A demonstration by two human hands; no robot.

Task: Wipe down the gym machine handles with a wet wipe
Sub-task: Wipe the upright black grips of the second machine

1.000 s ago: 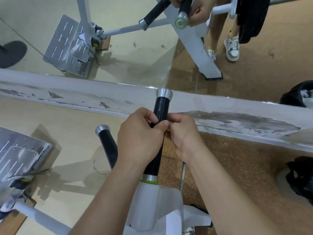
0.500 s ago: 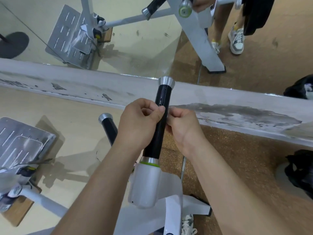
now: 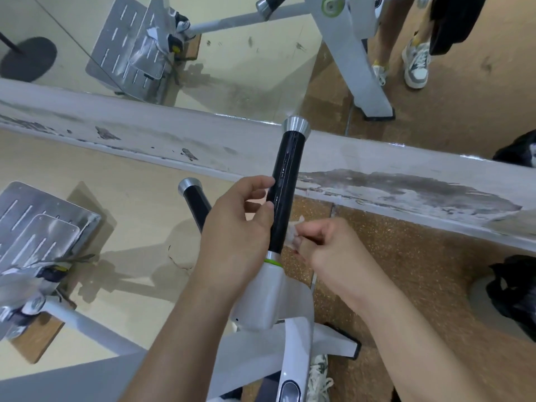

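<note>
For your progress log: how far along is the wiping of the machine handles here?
In hand: the right hand pinches the wet wipe beside the upright black handle, which the left hand touches. Its sheen suggests some wiping. Left: probably the second handle, untouched.

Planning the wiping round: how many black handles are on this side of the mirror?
2: one handle between both hands, upright; another handle lower left, partly behind the left hand. Others may be hidden.

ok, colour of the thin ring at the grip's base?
Bright green ring, between the black grip and the white arm; head view.
</note>
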